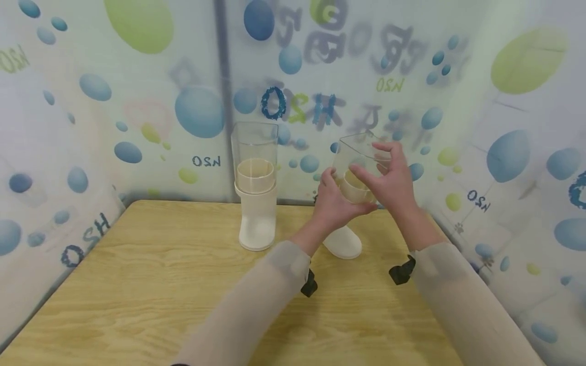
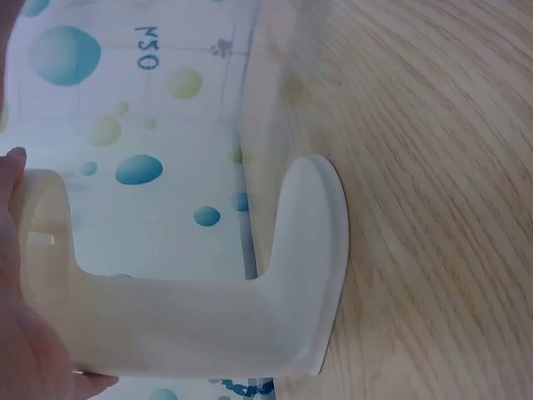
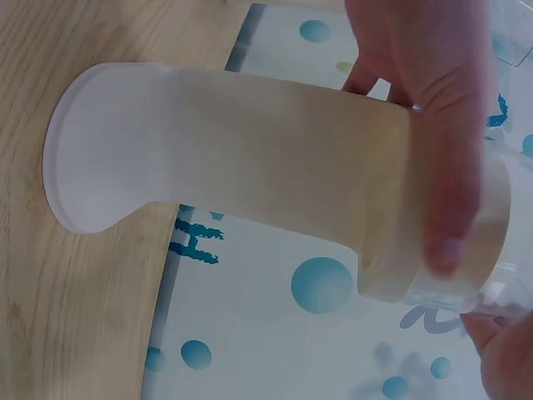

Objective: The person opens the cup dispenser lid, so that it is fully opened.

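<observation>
On the table's right side, a cream stand (image 1: 343, 243) with a rounded foot and a ring-shaped collar (image 3: 387, 242) bears a clear container (image 1: 359, 145). My left hand (image 1: 336, 201) grips the collar, its thumb lying across the front in the right wrist view. Higher up, my right hand (image 1: 393, 175) holds the clear container's side between thumb and spread fingers. The container leans somewhat in the head view, and a cream ring shows through its lower part. From the left wrist, the stand's foot (image 2: 308, 258) appears at the wooden tabletop, below the palm.
A matching cream stand (image 1: 257, 229) with an upright clear container (image 1: 255, 142) is to the left, near the table's back edge. Printed curtains (image 1: 201, 112) with blue and green drops surround the wooden table (image 1: 151, 269) on three sides.
</observation>
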Demonstrator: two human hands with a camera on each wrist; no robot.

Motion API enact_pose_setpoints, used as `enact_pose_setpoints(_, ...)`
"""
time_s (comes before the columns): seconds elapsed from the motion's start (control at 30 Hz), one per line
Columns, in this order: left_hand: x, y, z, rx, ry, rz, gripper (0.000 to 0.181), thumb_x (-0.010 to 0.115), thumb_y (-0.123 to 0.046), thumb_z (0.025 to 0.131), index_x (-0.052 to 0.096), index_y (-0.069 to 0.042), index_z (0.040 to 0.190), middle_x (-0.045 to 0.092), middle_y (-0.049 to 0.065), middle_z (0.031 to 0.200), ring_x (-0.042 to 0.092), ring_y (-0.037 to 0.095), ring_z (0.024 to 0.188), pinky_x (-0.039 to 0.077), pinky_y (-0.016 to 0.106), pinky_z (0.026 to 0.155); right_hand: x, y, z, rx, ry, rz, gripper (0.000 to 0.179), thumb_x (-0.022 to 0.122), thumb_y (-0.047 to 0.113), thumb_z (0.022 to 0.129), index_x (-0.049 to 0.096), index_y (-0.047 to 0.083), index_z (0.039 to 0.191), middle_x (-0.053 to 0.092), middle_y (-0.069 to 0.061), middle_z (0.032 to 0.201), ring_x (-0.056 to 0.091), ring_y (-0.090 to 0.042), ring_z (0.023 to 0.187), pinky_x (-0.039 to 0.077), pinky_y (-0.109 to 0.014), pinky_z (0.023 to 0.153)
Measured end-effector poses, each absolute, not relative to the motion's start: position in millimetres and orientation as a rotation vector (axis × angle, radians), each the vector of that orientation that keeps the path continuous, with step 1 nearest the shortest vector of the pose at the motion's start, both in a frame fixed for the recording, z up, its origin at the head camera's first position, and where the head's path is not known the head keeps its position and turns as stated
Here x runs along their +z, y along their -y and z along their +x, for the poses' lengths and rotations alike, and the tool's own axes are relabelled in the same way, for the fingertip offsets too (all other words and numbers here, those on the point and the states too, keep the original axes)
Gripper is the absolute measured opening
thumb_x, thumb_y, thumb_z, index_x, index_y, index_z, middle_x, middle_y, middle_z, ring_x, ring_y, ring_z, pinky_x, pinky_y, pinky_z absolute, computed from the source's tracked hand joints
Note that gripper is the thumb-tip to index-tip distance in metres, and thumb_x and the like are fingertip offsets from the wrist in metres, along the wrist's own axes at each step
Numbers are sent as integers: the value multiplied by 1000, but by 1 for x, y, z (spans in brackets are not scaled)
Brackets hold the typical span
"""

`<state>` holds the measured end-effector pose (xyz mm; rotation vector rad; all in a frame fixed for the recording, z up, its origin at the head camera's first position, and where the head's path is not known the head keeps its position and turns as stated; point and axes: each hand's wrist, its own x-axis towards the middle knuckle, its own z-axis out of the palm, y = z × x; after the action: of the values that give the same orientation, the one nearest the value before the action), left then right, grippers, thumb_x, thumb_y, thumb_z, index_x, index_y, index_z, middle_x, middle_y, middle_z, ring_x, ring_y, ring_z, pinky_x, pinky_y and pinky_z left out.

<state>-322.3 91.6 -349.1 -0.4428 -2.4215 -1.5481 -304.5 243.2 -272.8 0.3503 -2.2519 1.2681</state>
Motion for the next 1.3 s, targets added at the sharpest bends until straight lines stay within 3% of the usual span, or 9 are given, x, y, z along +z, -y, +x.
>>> enact_pose_setpoints(0.2,-348,-89,-328,-1501,2421,-462,132,100,-58,72,20,-14,168,47,11,158,62,27,121,59,46,96,-264,-239,-298,1190,2336,214,83,84,58,92,49,26,160,53,-16,165,65,-43,140,57,-62,110)
enact_pose_setpoints(0.43,-345,-82,-332,-1451,2444,-496,131,99,-60,72,21,-14,167,49,12,158,63,28,125,59,46,96,-255,-236,-294,1241,2344,152,79,82,64,92,55,35,160,54,-8,166,68,-39,136,60,-60,101)
enact_pose_setpoints(0.6,-345,-76,-332,-1457,2449,-548,130,99,-57,73,21,-12,167,50,14,155,64,27,121,60,42,94,-254,-232,-293,1123,2350,173,73,84,60,91,63,35,156,57,-3,165,71,-40,132,62,-59,98)
enact_pose_setpoints(0.9,-347,-71,-333,-1440,2468,-573,127,99,-56,75,21,-12,165,51,16,153,63,26,118,60,41,95,-250,-229,-290,1093,2393,139,73,79,66,92,63,36,157,57,-5,166,72,-41,131,64,-54,90)
enact_pose_setpoints(1.03,-346,-71,-332,-1411,2471,-579,128,100,-56,74,22,-11,165,52,15,153,64,25,119,60,42,96,-248,-230,-288,1045,2400,134,74,79,68,91,64,35,155,60,-5,163,75,-38,125,64,-39,79)
enact_pose_setpoints(1.17,-346,-69,-331,-1408,2483,-561,128,100,-57,73,23,-14,166,52,13,154,64,25,119,60,43,96,-245,-231,-287,1071,2411,113,74,79,70,91,64,36,155,62,-11,160,77,-36,121,52,-17,65)
enact_pose_setpoints(1.3,-345,-66,-331,-1416,2503,-564,128,99,-58,73,22,-15,166,50,13,156,65,26,118,60,44,96,-244,-230,-287,950,2415,177,72,78,66,92,65,34,155,63,-9,160,77,-40,120,50,-17,65)
